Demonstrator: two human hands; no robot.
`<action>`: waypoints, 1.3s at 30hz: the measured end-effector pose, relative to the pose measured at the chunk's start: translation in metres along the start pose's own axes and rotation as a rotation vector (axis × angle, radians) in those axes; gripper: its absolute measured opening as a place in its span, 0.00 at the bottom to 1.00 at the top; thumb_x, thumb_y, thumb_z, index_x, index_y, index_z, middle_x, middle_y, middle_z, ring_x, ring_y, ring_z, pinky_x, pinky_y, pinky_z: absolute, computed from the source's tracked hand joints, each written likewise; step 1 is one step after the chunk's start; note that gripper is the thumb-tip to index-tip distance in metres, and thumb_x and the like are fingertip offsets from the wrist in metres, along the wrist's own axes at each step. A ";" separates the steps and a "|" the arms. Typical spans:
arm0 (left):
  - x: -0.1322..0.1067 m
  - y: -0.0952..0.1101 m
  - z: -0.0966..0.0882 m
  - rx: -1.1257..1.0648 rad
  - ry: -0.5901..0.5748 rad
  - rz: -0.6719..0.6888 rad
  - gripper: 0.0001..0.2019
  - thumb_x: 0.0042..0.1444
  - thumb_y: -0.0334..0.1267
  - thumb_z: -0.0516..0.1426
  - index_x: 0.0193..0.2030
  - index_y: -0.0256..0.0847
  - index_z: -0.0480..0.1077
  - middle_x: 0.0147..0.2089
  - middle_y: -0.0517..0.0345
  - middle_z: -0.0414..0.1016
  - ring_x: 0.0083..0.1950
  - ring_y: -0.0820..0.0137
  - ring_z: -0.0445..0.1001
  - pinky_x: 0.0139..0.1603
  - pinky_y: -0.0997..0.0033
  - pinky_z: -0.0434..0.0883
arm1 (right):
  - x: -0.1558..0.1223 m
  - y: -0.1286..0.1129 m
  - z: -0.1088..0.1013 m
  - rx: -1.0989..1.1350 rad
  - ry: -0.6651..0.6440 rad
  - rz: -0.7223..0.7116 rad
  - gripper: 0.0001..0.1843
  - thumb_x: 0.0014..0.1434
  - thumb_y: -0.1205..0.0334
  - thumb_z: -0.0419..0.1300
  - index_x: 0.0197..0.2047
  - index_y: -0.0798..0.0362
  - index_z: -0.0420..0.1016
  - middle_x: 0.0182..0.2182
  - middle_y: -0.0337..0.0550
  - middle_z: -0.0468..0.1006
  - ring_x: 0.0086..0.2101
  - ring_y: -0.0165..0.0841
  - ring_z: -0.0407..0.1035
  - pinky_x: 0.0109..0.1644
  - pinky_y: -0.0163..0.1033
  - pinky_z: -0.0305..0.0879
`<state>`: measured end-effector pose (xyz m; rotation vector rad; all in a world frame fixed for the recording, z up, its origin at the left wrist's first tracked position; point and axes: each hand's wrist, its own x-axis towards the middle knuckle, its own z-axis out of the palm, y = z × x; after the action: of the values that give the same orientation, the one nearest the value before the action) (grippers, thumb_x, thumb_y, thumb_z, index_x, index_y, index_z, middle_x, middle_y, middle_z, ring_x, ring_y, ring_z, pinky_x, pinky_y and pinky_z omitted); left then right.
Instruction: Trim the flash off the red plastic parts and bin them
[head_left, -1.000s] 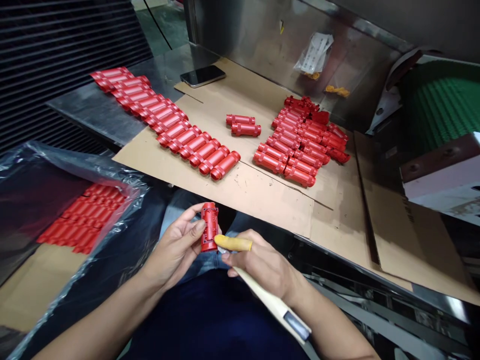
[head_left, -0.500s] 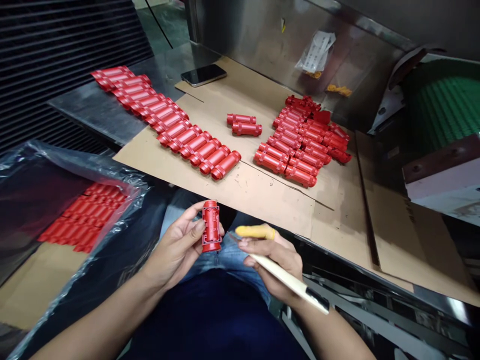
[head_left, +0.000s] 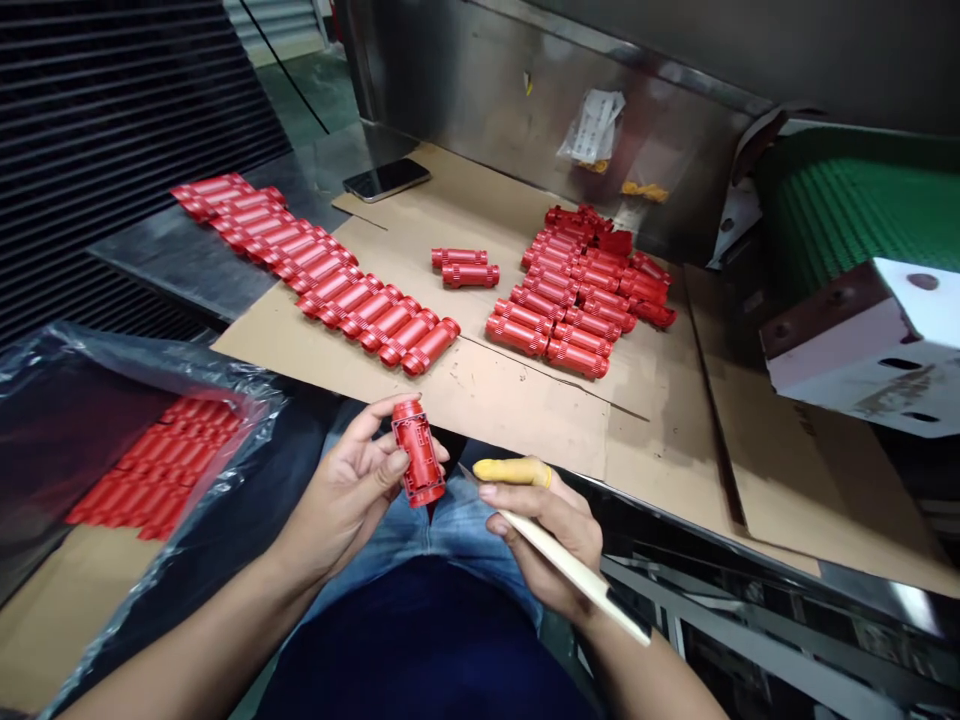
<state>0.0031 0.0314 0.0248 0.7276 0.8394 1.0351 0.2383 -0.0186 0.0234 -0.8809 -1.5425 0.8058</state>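
— Red plastic everywhere. What's in those hands?
— One red tube [head_left: 418, 452], gripped in the left hand [head_left: 337, 500]: fingers and thumb close narrowly around it. The tube stands slightly tilted above the jeans [head_left: 405, 540], with its ribbed, recessed face turned up.
— And the right hand [head_left: 544, 530]?
— Closed on one knife [head_left: 562, 565] with a pale handle. The blade tip sits just beside the tube, not touching it as far as I can see. One finger wears a yellow finger cover [head_left: 511, 472].
— How many tubes are on the cardboard [head_left: 480, 390]?
— Two lie apart in the middle [head_left: 461, 267]. To the left is a long row [head_left: 337, 300] of more than a dozen, side by side. To the right is a heap [head_left: 577, 300], also more than a dozen, too overlapped to count exactly.
— Anything else?
— One phone [head_left: 386, 180] lies at the cardboard's far edge, and a steel table [head_left: 187, 240] shows to its left. More red tubes [head_left: 154, 465], packed close, lie under one clear plastic bag [head_left: 150, 370] beside the left arm [head_left: 172, 640]. Past the cardboard there's a steel wall [head_left: 465, 90] with one small packet [head_left: 592, 127] against it, and a green belt [head_left: 847, 200] off to the right.
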 end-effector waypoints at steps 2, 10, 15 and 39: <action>0.002 -0.002 0.004 -0.004 -0.009 -0.013 0.27 0.67 0.40 0.69 0.70 0.46 0.68 0.47 0.48 0.85 0.46 0.60 0.86 0.46 0.65 0.80 | -0.002 0.000 -0.002 -0.036 0.043 0.022 0.19 0.69 0.72 0.69 0.59 0.45 0.86 0.56 0.50 0.85 0.51 0.40 0.83 0.54 0.43 0.83; 0.010 -0.003 0.001 0.150 -0.080 0.025 0.31 0.69 0.44 0.66 0.75 0.48 0.64 0.50 0.46 0.85 0.47 0.58 0.86 0.48 0.61 0.80 | -0.005 0.007 -0.021 -0.225 0.173 0.073 0.17 0.69 0.69 0.69 0.57 0.42 0.86 0.49 0.46 0.88 0.45 0.38 0.84 0.53 0.43 0.84; 0.065 0.041 0.010 1.049 -0.336 0.592 0.24 0.67 0.39 0.67 0.68 0.47 0.74 0.59 0.45 0.83 0.56 0.54 0.80 0.60 0.53 0.74 | 0.005 0.023 -0.041 -0.320 0.314 0.081 0.12 0.70 0.65 0.70 0.55 0.42 0.87 0.48 0.45 0.89 0.44 0.39 0.85 0.51 0.45 0.84; 0.151 0.076 0.010 1.650 -0.608 0.584 0.37 0.53 0.51 0.73 0.69 0.46 0.75 0.66 0.34 0.77 0.70 0.34 0.69 0.77 0.25 0.36 | 0.004 0.044 -0.052 -0.433 0.446 0.092 0.14 0.70 0.67 0.69 0.56 0.43 0.86 0.47 0.45 0.90 0.44 0.41 0.84 0.53 0.49 0.83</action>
<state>0.0203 0.1966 0.0564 2.6347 0.8164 0.3026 0.2946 0.0081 -0.0055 -1.3539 -1.2976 0.3016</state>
